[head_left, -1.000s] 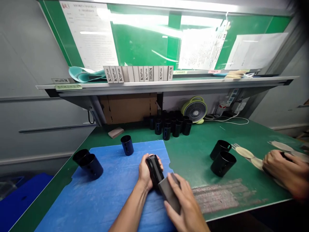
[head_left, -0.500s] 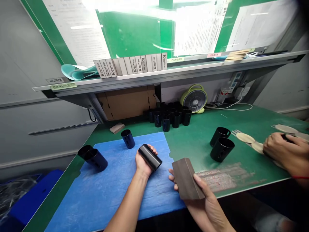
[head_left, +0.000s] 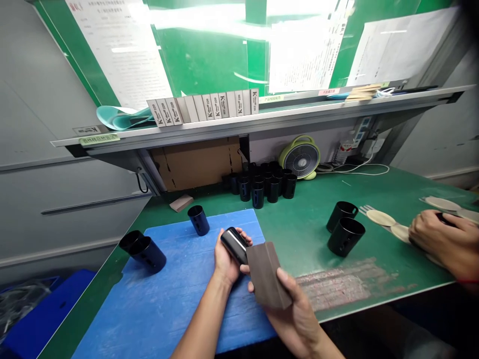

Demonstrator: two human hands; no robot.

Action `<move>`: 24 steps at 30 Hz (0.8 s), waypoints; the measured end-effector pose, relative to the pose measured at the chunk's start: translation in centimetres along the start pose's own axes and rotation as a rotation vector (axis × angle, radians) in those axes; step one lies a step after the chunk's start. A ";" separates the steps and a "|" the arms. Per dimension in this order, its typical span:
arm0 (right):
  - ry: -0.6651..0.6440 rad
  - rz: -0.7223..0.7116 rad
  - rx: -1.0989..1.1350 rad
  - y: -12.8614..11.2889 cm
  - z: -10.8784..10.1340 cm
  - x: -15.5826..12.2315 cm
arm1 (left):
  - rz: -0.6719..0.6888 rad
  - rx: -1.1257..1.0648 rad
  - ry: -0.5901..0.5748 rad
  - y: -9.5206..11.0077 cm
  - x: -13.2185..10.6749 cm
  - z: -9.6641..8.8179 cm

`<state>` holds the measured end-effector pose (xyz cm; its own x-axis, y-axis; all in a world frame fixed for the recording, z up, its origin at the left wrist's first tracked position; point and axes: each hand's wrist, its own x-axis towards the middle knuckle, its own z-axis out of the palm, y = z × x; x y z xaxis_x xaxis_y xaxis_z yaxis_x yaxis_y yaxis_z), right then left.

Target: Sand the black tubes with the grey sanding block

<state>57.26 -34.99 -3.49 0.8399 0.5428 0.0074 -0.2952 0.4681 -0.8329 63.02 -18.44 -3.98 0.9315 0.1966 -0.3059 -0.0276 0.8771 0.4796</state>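
My left hand [head_left: 225, 263] is wrapped round a glossy black cylinder [head_left: 234, 244] held tilted above the blue mat [head_left: 157, 299]. My right hand [head_left: 295, 314] grips a grey-brown sanding block [head_left: 266, 275], whose upper end lies against the cylinder's lower end. A dark blue cup [head_left: 198, 220] stands on the mat's far edge. Two more black cups [head_left: 142, 249] stand at the mat's left corner.
A cluster of several black cups [head_left: 262, 184] and a small green fan [head_left: 301, 158] stand at the back of the green bench [head_left: 299, 234]. Two black cups [head_left: 342, 230] sit to the right. Another person's hands [head_left: 441, 239] work at the right edge beside pale flat pieces [head_left: 381, 218].
The block was against the cylinder, then my hands parted and the block swung away to the right. Now the block is back against the cylinder's end.
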 end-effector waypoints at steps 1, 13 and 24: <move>-0.012 -0.064 -0.158 0.4 -0.3 0.0 | 0.016 0.019 -0.013 0.1 0.1 0.0; -0.157 -0.521 -1.411 3.7 -0.7 -0.7 | -0.028 0.020 -0.215 0.7 -1.0 1.1; 0.147 -0.172 -0.758 -2.0 -4.9 -4.6 | 0.106 0.143 -0.114 2.5 1.3 -1.5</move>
<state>56.21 -41.83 -4.55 0.9129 0.3832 0.1407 0.1903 -0.0945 -0.9772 63.58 -15.32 -4.40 0.9615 0.2262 -0.1561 -0.0835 0.7817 0.6181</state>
